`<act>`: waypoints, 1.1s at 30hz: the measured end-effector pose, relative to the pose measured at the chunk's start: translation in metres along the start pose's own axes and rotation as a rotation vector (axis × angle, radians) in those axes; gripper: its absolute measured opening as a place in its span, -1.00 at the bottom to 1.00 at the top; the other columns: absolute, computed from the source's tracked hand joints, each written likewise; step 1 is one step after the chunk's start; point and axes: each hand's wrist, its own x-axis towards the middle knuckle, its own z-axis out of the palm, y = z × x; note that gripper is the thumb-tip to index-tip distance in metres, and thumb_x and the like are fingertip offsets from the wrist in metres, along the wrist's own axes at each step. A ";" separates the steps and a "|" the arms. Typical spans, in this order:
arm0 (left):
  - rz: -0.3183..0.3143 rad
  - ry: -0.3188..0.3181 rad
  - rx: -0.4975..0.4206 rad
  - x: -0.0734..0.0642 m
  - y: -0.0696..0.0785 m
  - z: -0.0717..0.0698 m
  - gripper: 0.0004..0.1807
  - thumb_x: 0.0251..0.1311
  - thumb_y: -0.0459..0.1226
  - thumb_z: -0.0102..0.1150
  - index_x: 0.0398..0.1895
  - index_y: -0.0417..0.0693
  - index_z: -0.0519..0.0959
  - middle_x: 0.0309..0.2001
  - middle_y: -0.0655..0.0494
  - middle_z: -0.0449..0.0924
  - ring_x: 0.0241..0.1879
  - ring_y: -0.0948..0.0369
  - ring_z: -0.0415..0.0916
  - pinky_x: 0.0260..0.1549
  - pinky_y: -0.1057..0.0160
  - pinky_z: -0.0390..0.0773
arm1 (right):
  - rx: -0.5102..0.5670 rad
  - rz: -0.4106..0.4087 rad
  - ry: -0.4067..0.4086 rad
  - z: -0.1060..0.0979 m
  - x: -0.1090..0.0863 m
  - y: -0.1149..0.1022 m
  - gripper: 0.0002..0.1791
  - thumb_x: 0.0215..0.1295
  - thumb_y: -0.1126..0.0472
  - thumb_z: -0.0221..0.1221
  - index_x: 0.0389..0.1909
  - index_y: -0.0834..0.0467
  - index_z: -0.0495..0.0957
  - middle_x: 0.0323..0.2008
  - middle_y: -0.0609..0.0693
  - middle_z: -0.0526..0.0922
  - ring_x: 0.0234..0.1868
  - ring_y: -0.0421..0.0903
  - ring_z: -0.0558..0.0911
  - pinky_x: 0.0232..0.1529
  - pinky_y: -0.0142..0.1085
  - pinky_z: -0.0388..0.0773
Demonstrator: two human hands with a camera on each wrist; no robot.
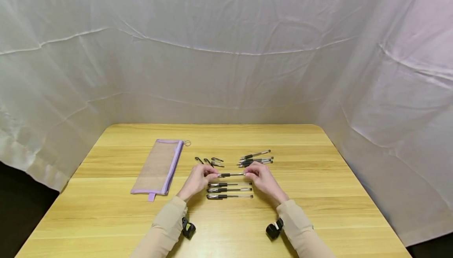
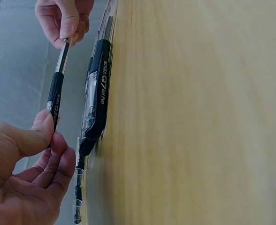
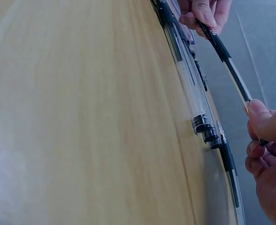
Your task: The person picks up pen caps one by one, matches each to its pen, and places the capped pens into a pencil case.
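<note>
A gel pen (image 1: 231, 174) with a black grip and clear barrel is held level between both hands, above the table. My left hand (image 1: 197, 178) pinches its cap end between thumb and fingers. At the other end, my right hand (image 1: 262, 177) pinches the black-tipped barrel. "Q7 Gel Pen" lettering shows on the held pen (image 2: 56, 96) in the left wrist view. Closer to me, three capped pens (image 1: 229, 190) lie side by side. Several loose caps (image 1: 217, 163) are beyond the left hand, and several uncapped pens (image 1: 256, 159) lie beyond the right.
A mesh zip pouch (image 1: 155, 167) with purple edging and a key ring (image 1: 187, 143) lies to the left. The wooden table (image 1: 318, 179) is enclosed by a pale hanging cloth (image 1: 226, 73) at the back and sides.
</note>
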 end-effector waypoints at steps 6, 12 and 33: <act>0.002 0.016 0.024 -0.001 0.001 0.000 -0.91 0.22 -0.39 0.30 -0.25 -0.17 0.74 -0.27 -0.03 0.75 -0.40 0.30 0.51 -0.41 0.43 0.49 | 0.003 0.019 -0.005 0.000 0.000 0.000 -0.90 0.24 0.41 0.28 -0.27 0.23 0.73 -0.29 0.01 0.67 -0.25 -0.20 0.57 -0.18 -0.45 0.56; 0.041 0.038 0.057 -0.002 0.001 0.000 -0.92 0.22 -0.40 0.31 -0.27 -0.16 0.74 -0.27 -0.02 0.76 -0.37 0.30 0.55 -0.34 0.40 0.55 | 0.015 0.040 -0.008 0.000 0.001 0.000 -0.90 0.24 0.40 0.29 -0.27 0.23 0.73 -0.33 -0.01 0.64 -0.30 -0.24 0.52 -0.24 -0.47 0.52; 0.016 -0.056 0.005 0.000 -0.002 -0.005 -0.89 0.26 -0.37 0.29 -0.20 -0.21 0.73 -0.27 -0.05 0.73 -0.41 0.30 0.47 -0.43 0.45 0.44 | 0.074 0.075 -0.049 -0.001 -0.002 0.008 -0.87 0.27 0.28 0.31 -0.19 0.18 0.75 -0.29 0.01 0.67 -0.24 -0.21 0.52 -0.17 -0.46 0.50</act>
